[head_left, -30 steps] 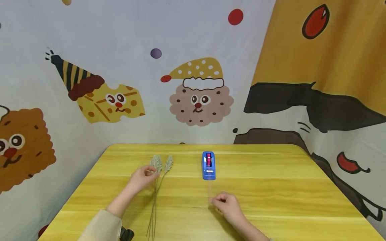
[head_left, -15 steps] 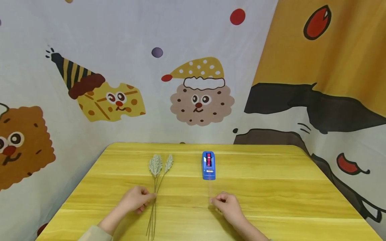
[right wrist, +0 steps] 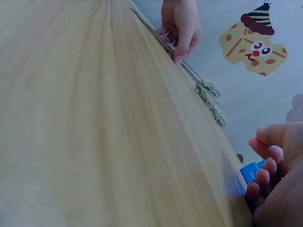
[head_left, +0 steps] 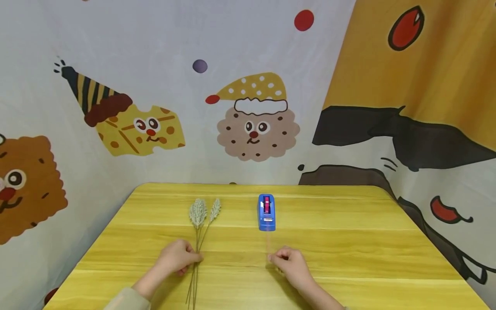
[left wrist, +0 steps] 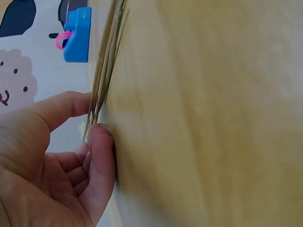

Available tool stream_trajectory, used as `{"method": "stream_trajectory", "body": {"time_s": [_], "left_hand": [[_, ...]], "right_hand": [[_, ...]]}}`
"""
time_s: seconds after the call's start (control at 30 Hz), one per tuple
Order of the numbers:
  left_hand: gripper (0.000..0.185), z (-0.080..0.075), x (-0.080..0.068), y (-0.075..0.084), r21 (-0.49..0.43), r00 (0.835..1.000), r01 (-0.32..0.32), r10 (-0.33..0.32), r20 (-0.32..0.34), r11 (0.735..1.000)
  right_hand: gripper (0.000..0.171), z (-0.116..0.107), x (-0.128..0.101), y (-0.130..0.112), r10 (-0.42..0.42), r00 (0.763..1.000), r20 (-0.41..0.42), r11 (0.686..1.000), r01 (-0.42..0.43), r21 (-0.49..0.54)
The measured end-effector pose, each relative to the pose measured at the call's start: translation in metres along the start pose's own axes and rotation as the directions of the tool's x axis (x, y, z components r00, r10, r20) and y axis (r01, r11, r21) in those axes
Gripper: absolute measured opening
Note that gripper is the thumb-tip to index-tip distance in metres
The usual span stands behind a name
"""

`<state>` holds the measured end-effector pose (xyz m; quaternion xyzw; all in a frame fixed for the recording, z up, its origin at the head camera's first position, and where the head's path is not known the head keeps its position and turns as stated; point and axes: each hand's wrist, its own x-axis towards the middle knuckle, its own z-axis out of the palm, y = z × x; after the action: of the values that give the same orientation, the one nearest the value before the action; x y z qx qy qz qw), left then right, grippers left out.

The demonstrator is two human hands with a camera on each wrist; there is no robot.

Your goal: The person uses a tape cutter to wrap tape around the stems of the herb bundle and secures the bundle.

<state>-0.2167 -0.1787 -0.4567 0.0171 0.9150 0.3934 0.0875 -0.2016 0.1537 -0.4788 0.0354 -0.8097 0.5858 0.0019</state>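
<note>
Several dried flower stems point(head_left: 196, 241) with pale grey-green heads lie lengthwise on the table, left of centre. My left hand point(head_left: 176, 258) grips them about midway down; in the left wrist view, the thumb and a finger close on the thin stems point(left wrist: 105, 61) from either side. To the right stands a blue tape dispenser point(head_left: 266, 217) with a pink core. From its front a strip of clear, pinkish tape point(head_left: 268, 242) runs toward me. My right hand point(head_left: 292, 267) pinches the strip's free end between thumb and forefinger. The tape is hardly visible in the right wrist view.
The yellow wood-grain table point(head_left: 356, 241) has its far edge against a hanging cloth point(head_left: 186, 38) printed with cartoon food. More of this cloth hangs along both sides.
My left hand has come down from the flower heads toward me and now grips the stems. My right hand has stayed on the tape end.
</note>
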Motion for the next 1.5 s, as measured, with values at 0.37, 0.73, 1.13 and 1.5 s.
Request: {"method": "stream_trajectory", "body": {"time_s": [0.37,0.73,1.13,1.5], "left_hand": [[0.042,0.004,-0.002,0.011,0.085,0.998,0.022,-0.017,-0.059,0.996],[0.040,0.001,-0.001,0.012,0.055,0.998,0.033,-0.030,-0.062,0.998],[0.020,-0.016,-0.004,0.001,-0.366,0.984,0.114,-0.055,0.168,0.924],[0.037,-0.025,-0.011,-0.013,-0.475,0.960,0.141,-0.002,0.280,0.869]], "right_hand": [[0.018,-0.001,0.000,-0.001,-0.009,1.000,0.002,1.000,0.009,-0.008],[0.019,-0.001,-0.001,-0.002,-0.028,1.000,0.007,1.000,0.028,0.011],[0.016,0.001,-0.003,-0.011,-0.006,1.000,-0.009,1.000,0.005,-0.012],[0.020,-0.002,0.000,-0.004,0.023,0.999,0.037,0.998,-0.025,0.060]]}}
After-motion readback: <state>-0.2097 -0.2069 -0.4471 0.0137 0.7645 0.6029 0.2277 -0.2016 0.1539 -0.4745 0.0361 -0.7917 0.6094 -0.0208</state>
